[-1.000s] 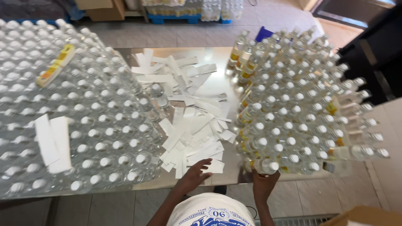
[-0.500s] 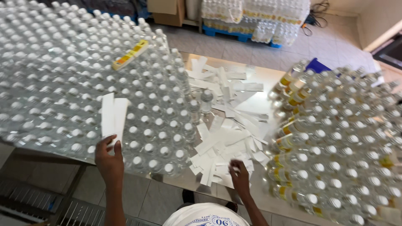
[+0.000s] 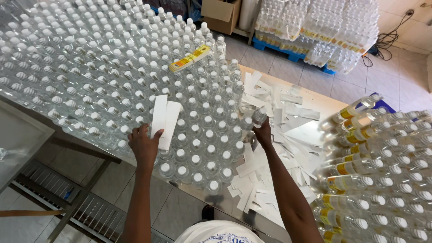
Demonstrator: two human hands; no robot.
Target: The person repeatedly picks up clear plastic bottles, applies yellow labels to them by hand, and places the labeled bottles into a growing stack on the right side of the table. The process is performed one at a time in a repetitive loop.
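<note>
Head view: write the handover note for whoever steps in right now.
Left hand: resting on the white strips that lie across the caps of the unlabelled bottles.
Right hand: gripping one clear bottle at the block's edge.
Loose white strips litter the table between the blocks.
Done: labelled bottles stand at right.
Left: the large left block shows no labels.

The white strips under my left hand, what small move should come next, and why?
Probably peel one strip off the white strips. Your left hand already touches their lower end where they lie on the bottle caps, and your right hand grips a clear bottle with no yellow label beside the loose strip pile.
</note>
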